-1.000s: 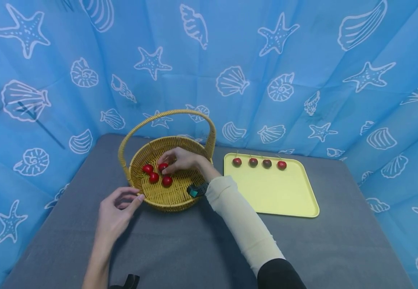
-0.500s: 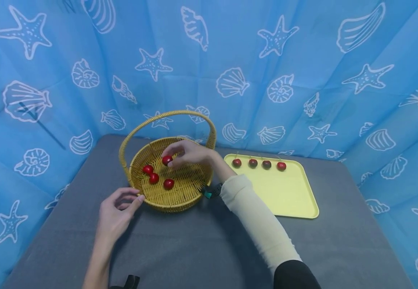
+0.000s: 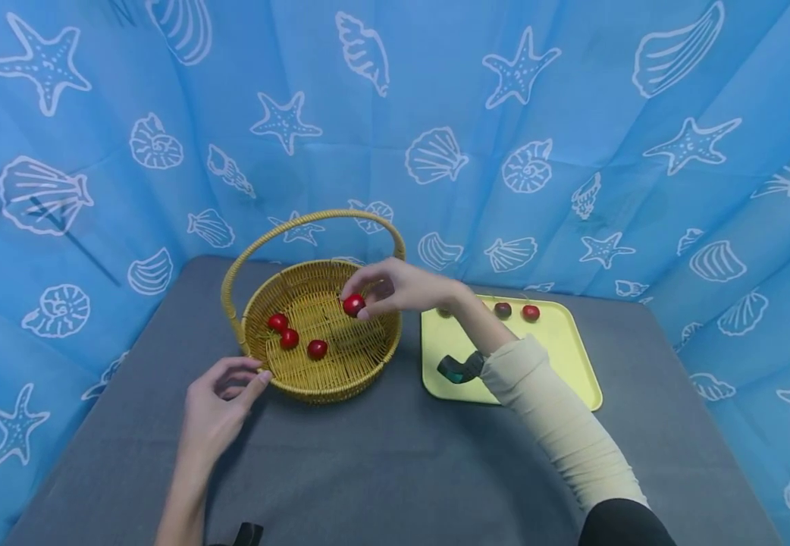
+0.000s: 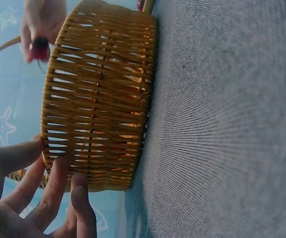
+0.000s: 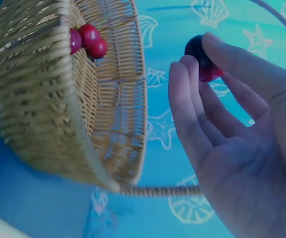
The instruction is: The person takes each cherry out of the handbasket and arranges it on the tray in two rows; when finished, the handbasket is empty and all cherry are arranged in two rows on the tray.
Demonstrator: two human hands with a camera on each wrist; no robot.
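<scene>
My right hand (image 3: 405, 287) pinches a red cherry (image 3: 353, 305) between thumb and fingertips, above the right part of the wicker basket (image 3: 330, 393). The right wrist view shows this cherry (image 5: 202, 58) dark on top and red below, raised over the rim. Three more cherries lie on the basket floor: one cherry (image 3: 277, 322) touches a second cherry (image 3: 289, 338), and a third cherry (image 3: 317, 349) sits apart to the right. At the basket's near left rim, my left hand (image 3: 221, 402) pinches the edge between thumb and fingers; in the left wrist view, its fingers (image 4: 53, 193) lie against the woven side.
To the right of the basket lies a yellow tray (image 3: 559, 364) with cherries along its far edge, partly hidden by my right forearm. The basket's tall handle (image 3: 327, 215) arches over its far side. A blue curtain with shell prints (image 3: 436, 91) hangs behind the grey tabletop (image 3: 368, 470).
My right hand has lifted the cherry from the basket floor and carried it rightward, toward the rim nearest the tray. The left hand has stayed at the rim.
</scene>
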